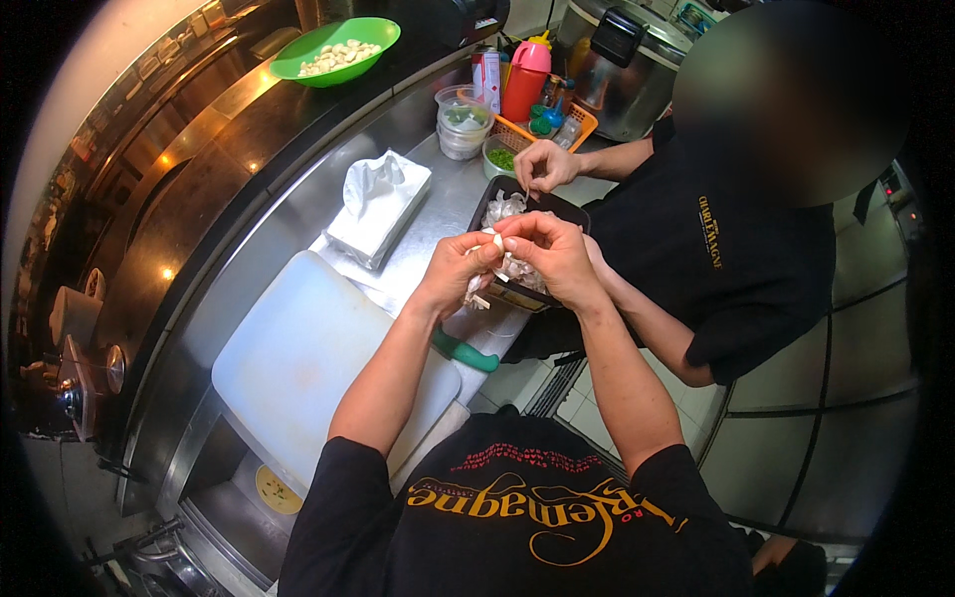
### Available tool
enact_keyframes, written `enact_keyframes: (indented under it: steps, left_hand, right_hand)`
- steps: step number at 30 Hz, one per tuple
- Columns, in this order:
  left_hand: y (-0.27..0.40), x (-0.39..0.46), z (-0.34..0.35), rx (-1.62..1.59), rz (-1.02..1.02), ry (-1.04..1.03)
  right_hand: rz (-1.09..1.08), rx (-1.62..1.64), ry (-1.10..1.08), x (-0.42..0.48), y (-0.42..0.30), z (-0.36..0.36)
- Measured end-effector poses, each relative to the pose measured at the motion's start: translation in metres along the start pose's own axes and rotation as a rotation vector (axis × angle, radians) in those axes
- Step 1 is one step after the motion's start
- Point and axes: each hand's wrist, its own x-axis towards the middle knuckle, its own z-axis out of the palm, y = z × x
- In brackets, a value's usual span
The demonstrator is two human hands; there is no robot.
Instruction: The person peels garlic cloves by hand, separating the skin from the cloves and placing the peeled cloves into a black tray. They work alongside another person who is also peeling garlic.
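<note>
Between the fingertips of both my hands is a pale garlic clove (498, 242), above a black plastic container (578, 214) of papery garlic skins (507, 207). My left hand (456, 270) grips the clove from the left, with bits of skin hanging under its palm. My right hand (550, 252) pinches it from the right. A co-worker's hand (548, 166) reaches over the container's far edge, and their other hand is mostly hidden behind my right hand. A green bowl (287, 63) of peeled cloves (339, 57) stands on the dark ledge at the upper left.
A white cutting board (313, 358) lies left of my forearms, with a green handle (466, 352) at its right. Beyond are a tissue pack (380, 205), plastic tubs (464, 130), chopped greens (501, 158) and an orange basket (589, 119). A sink (224, 515) is at lower left. The co-worker stands at right.
</note>
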Motion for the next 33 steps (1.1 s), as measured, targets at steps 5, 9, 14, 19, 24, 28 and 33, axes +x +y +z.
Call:
enact_keyframes:
  steps: [5,9,14,19,24,28,33]
  left_hand:
    - [-0.006,-0.003,0.001,-0.124,-0.051,0.025]
    - [-0.006,-0.004,0.002,-0.337,-0.073,0.04]
    - [-0.009,-0.002,-0.001,-0.511,-0.057,0.013]
    - [-0.009,-0.004,0.001,-0.489,-0.087,0.039]
    - [0.037,0.004,0.001,0.036,-0.017,0.254]
    - [0.118,0.049,-0.027,0.77,0.455,0.558]
    - [0.253,0.109,-0.09,1.126,0.67,0.854]
  right_hand:
    - [-0.05,-0.15,-0.007,0.001,0.0,0.001]
    - [-0.076,-0.225,-0.003,-0.007,-0.002,0.001]
    - [-0.18,-0.588,0.154,-0.01,0.003,-0.009]
    - [-0.344,-0.931,0.247,-0.01,0.005,-0.002]
    - [-0.354,-0.871,0.317,-0.032,0.004,-0.002]
    - [-0.135,-0.777,0.256,-0.069,0.001,-0.003]
    - [-0.109,-0.659,0.206,-0.084,-0.002,0.006]
